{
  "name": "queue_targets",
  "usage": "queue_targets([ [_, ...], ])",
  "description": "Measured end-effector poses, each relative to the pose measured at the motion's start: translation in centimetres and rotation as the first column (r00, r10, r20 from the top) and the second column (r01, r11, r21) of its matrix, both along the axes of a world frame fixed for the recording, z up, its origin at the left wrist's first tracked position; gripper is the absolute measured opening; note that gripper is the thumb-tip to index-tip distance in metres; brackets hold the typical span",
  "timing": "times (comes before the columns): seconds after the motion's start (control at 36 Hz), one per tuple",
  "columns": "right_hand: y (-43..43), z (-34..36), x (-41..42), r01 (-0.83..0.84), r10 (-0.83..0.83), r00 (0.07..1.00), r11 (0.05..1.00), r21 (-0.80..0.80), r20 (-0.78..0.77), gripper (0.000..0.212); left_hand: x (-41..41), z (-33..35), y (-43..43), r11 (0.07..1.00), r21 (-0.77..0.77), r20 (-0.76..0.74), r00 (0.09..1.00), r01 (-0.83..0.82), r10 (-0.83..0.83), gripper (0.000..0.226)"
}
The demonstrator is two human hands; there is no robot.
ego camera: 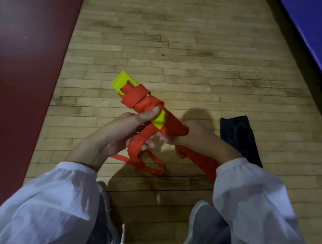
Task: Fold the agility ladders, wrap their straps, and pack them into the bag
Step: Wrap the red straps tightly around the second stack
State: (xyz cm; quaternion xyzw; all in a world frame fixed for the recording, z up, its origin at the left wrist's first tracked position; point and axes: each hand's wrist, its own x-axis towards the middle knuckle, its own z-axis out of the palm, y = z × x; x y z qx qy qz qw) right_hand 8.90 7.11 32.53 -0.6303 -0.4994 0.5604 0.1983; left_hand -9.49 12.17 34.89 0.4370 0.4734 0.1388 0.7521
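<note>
A folded agility ladder [123, 82] of yellow flat rungs is held above the wooden floor, pointing up and left, with orange strap [138, 98] wound round it. My left hand [120, 131] grips the bundle from the left, its thumb lying across the yellow rung. My right hand [192, 136] grips the bundle's lower right end, wrapped in orange strap. Loose strap loops [152, 164] hang below both hands and trail onto the floor. A black bag [239, 137] lies flat on the floor to the right of my right hand.
A dark red floor band [23, 69] runs down the left side. A blue padded mat or wall [321, 39] slants across the top right. My grey shoes [203, 224] stand on the wooden floor [183, 45] at the bottom.
</note>
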Motion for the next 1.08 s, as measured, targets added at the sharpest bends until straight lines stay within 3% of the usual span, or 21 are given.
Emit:
queue_targets([
  [0.11,-0.2,0.0,-0.2,-0.039,0.03,0.988,0.998,0.053,0.15,0.045,0.1,-0.3,0.0,1.0,-0.006,-0.043,0.999,0.008,-0.008,0.073],
  [0.28,-0.1,-0.2,-0.9,-0.037,0.003,0.945,0.994,0.098,0.328,0.044,0.9,-0.7,-0.8,0.991,0.132,-0.145,0.988,-0.036,0.055,0.042],
  [0.47,-0.1,-0.3,-1.7,-0.113,0.048,0.894,0.986,0.121,0.445,0.042,0.9,-1.3,-0.6,0.979,0.113,-0.134,0.974,-0.167,0.181,0.047],
  [0.61,0.0,-0.2,-1.0,-0.157,0.121,0.936,0.984,0.084,0.331,0.042,0.8,-1.2,-0.3,0.98,0.089,-0.098,0.978,-0.178,0.187,0.037],
  [0.72,0.2,-0.1,-0.3,-0.064,0.064,0.989,0.998,-0.007,0.13,0.085,0.5,-0.9,-0.1,0.983,0.071,-0.068,0.982,-0.171,0.176,0.036],
  [0.78,0.3,0.0,-0.3,-0.046,0.05,0.996,0.998,-0.045,0.08,0.095,0.5,-0.7,0.1,0.983,0.072,-0.047,0.984,-0.168,0.172,0.035],
  [0.94,-0.1,1.1,-0.5,-0.089,0.065,0.988,0.98,-0.178,-0.14,0.092,0.4,-0.7,0.1,0.987,0.106,-0.068,0.99,-0.117,0.125,0.04],
  [1.08,-0.2,1.7,-0.6,-0.038,0.028,0.997,0.989,-0.144,-0.066,0.079,0.4,-0.3,0.1,0.991,0.071,-0.039,0.992,-0.114,0.117,0.038],
])
